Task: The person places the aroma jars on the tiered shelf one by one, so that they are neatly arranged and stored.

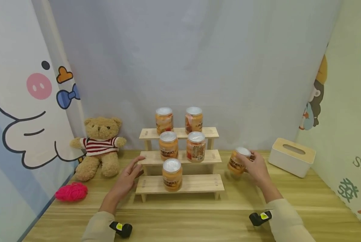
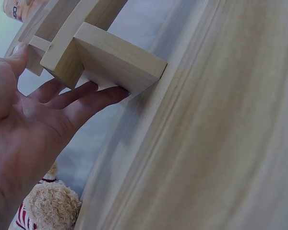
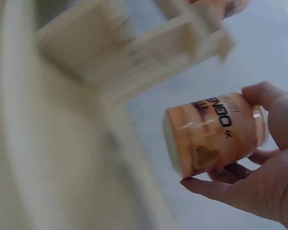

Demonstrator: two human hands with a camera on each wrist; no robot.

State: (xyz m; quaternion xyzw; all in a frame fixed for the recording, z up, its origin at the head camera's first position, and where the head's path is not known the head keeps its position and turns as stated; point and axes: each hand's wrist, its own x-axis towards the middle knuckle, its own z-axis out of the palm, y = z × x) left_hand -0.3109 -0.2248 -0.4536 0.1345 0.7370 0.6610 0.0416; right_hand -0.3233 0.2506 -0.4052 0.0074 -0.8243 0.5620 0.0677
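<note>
My right hand (image 1: 257, 168) grips an orange can (image 1: 238, 162) with a silver lid, to the right of the wooden three-tier stand (image 1: 202, 183). In the right wrist view the can (image 3: 213, 134) appears clear of the tabletop, with thumb and fingers round it. My left hand (image 1: 127, 180) touches the stand's left end; in the left wrist view its fingers (image 2: 93, 103) lie fairly straight against the wood. Similar cans stand upright on the tiers: two on top, including one at left (image 1: 164, 121), two in the middle, including one at right (image 1: 196, 148), and one can (image 1: 172, 175) on the bottom.
A teddy bear (image 1: 101, 148) in a striped shirt sits at the left, behind a bundle of pink yarn (image 1: 72, 192). At the right is a white tissue box (image 1: 289, 161) with a wooden lid. A grey curtain (image 1: 228, 67) hangs behind the wooden table (image 1: 180, 222).
</note>
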